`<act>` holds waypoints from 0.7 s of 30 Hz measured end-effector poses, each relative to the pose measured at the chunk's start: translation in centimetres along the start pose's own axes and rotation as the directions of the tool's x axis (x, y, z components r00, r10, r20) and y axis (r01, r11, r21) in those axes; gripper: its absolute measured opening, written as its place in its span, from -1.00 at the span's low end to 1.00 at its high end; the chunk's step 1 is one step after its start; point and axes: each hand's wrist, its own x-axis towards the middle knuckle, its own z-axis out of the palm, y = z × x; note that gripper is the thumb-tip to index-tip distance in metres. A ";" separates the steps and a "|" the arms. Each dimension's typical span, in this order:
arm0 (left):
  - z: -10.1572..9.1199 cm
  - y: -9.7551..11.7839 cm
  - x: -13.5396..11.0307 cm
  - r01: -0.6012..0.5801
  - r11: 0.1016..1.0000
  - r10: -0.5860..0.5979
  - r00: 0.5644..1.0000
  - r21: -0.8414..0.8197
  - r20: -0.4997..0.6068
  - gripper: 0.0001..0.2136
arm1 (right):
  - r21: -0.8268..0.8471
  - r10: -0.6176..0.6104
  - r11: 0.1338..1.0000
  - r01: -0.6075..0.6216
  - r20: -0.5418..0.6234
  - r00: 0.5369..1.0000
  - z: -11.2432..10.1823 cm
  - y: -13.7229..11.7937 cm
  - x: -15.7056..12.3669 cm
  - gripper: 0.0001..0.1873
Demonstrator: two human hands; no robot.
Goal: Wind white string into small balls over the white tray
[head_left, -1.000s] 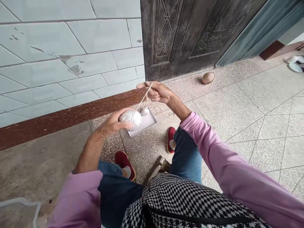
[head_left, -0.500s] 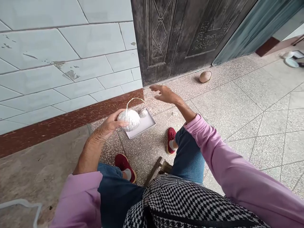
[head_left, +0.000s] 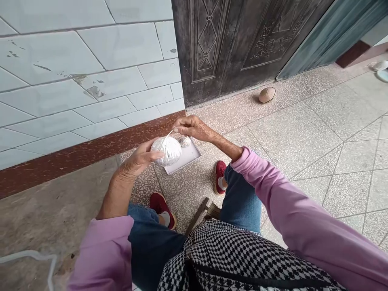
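Observation:
My left hand (head_left: 140,158) is closed around the side of a large white ball of yarn (head_left: 169,152), thumb across its front. From the top of the ball a strand of yarn (head_left: 167,137) runs up to my right hand (head_left: 194,128), whose thumb and fingers pinch it. Below and behind the ball, a shallow pale tray (head_left: 189,157) lies on the floor. A smaller whitish ball (head_left: 185,142) rests in the tray, partly hidden by the large one.
A tan ball (head_left: 267,95) lies on the floor by the dark carved door (head_left: 224,52). The tiled wall (head_left: 121,60) rises at the left. Between my red shoes (head_left: 160,205) and legs is part of a wooden stool (head_left: 200,216). A pale hose-like strip (head_left: 27,254) lies at lower left.
My right hand has come down and left from open air and closed on the strand, which looped loosely before and now runs straight. My left hand still holds the ball.

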 end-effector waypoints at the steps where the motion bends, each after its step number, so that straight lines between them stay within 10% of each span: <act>1: 0.1 0.0 0.1 -0.028 0.999 0.028 1.000 -0.016 0.006 -0.38 | -0.005 0.001 1.000 -0.001 -0.017 1.000 -0.1 0.2 0.3 -0.68; 10: 0.2 -0.2 1.2 -0.226 0.969 0.197 0.951 -0.102 -0.236 -0.18 | -0.108 0.015 0.994 -0.017 -0.027 1.000 4.9 3.2 1.4 -0.41; 21: -1.7 -2.4 3.4 -0.321 0.944 0.308 0.773 0.077 -0.554 -0.16 | -0.159 -0.112 0.977 0.143 0.189 0.976 6.8 0.3 -2.1 -0.71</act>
